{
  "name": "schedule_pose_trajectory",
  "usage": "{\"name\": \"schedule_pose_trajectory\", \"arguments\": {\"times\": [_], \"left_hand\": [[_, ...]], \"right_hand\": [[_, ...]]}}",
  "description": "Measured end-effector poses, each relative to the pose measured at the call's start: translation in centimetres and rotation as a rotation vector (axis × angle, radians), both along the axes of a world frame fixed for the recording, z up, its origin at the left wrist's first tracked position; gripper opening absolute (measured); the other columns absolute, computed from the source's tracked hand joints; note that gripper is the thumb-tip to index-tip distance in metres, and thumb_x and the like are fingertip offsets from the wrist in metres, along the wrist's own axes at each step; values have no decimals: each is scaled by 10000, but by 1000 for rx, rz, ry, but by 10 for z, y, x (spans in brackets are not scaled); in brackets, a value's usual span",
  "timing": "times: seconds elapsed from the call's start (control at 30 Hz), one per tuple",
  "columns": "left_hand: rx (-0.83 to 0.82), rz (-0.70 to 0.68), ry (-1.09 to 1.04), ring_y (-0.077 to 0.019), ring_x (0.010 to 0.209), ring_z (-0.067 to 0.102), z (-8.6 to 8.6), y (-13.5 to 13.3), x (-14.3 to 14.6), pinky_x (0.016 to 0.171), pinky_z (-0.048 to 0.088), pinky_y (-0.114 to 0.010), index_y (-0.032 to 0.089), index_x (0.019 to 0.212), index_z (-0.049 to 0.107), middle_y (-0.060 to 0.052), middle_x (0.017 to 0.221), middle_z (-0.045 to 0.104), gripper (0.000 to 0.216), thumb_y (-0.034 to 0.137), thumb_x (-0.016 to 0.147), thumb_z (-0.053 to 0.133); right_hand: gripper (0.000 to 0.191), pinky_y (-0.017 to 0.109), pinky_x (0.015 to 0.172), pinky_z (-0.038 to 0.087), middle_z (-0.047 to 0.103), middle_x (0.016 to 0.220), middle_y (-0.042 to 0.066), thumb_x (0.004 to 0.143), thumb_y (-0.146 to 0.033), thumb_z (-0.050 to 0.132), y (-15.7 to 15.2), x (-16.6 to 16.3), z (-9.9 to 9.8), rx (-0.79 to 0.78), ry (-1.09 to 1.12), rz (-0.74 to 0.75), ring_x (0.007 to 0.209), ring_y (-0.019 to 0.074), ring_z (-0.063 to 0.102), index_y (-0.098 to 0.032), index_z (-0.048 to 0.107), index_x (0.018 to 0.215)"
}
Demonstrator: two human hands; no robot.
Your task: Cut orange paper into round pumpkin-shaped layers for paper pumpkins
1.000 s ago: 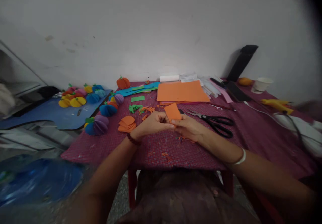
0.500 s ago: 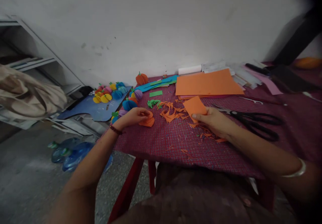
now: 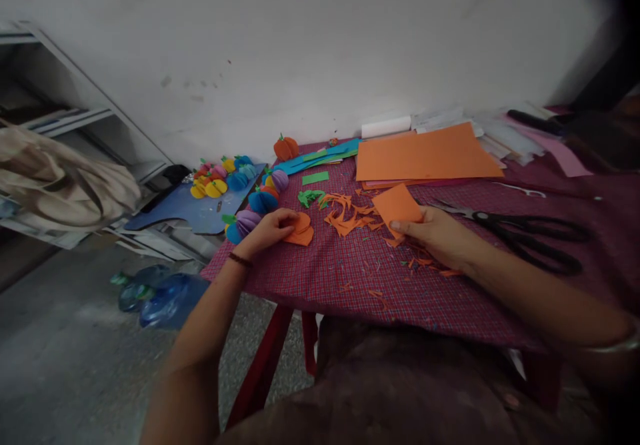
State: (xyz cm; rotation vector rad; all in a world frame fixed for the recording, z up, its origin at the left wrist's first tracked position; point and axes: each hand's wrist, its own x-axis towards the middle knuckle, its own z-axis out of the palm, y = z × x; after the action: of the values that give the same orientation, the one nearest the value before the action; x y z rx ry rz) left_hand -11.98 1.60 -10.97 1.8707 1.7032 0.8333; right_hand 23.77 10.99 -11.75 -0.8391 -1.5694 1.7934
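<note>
My right hand (image 3: 437, 235) pinches a rectangular piece of orange paper (image 3: 397, 206) between thumb and fingers, tilted above the table. My left hand (image 3: 275, 226) is closed at the left edge of a small pile of rounded orange paper cut-outs (image 3: 303, 230) lying on the cloth; its fingertips are partly hidden. Between the hands lie curled orange paper scraps (image 3: 345, 215) and green scraps (image 3: 311, 197). To the right of my right hand rest large black-handled scissors (image 3: 530, 232), blades towards the hand.
Large orange sheets (image 3: 425, 155) lie at the back of the cloth-covered table (image 3: 325, 278), beside blue and green strips (image 3: 320, 157) and a green rectangle (image 3: 315, 178). Paper pumpkins (image 3: 263, 198) line the left edge; more stand on a blue board (image 3: 190, 212). Water bottles (image 3: 173, 298) lie on the floor.
The view has shifted slightly, so the table appears a little further right and higher. Both hands stay at the same orange papers, the left one still at the pile of cut-outs.
</note>
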Motion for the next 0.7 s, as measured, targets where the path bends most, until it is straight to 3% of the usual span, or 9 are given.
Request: {"name": "schedule_pose_trajectory", "arguments": {"times": [0.23,0.47,0.7], "left_hand": [[19,73,157,-239,1082,585,-3,0,5,974,452,-418,134,1205,583,-122,1202,616,465,217,749,611],[146,104,214,-212,947,624,-8,5,11,890,488,-379,151,935,692,-94,1014,672,206,261,812,568],[-34,3,224,-237,1037,606,8,1,5,911,486,-393,159,1203,601,-101,1156,650,484,285,740,660]], "right_hand": [[277,264,580,461,641,666,12,596,-371,820,-5,-2,7,-21,-8,-37,582,134,569,-174,659,706],[262,247,540,415,626,644,10,663,-410,770,-6,0,6,34,-40,1,557,120,532,-178,650,681],[305,262,566,416,618,644,13,646,-465,750,-8,-2,9,77,-100,9,577,137,532,-189,619,637]]}}
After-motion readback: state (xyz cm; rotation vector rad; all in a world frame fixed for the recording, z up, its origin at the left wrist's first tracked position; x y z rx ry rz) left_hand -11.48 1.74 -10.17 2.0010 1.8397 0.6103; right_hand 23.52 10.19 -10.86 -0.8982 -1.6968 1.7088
